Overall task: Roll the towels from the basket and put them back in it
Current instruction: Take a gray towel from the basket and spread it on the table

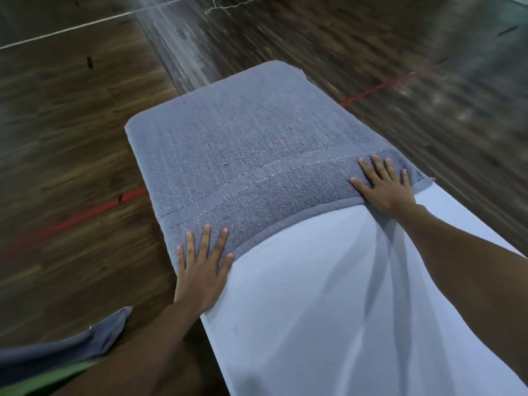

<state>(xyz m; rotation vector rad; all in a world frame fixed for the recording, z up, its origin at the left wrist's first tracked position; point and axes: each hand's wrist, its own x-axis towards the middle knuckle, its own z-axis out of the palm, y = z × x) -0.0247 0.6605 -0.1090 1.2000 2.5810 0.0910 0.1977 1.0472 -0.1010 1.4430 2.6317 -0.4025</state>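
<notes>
**Rolling could start crooked on a narrow table**

Pressing flat on the near hem, both hands hold nothing; each lies open with fingers spread on the cloth. The grey towel (251, 155) is spread along a narrow white table (328, 310), its far end reaching the far edge of the table and its near hem curving across between the two hands. The basket is not in view.

The main risk, as I judge it, is an uneven roll. The left hand (203, 270) sits nearer and lower than the right hand (383, 187), so if both begin curling the hem from these places the roll may go cone-shaped and drift toward one side. The towel covers the table's full width and its left and right edges seem to hang just over the sides, so a sideways tug could drag it off onto the wooden floor (71, 167). The right near corner looks slightly rucked, which may fold into the roll.

Both arms reach forward nearly straight, palms down, wrists low, fingers pointing to the far end.
</notes>
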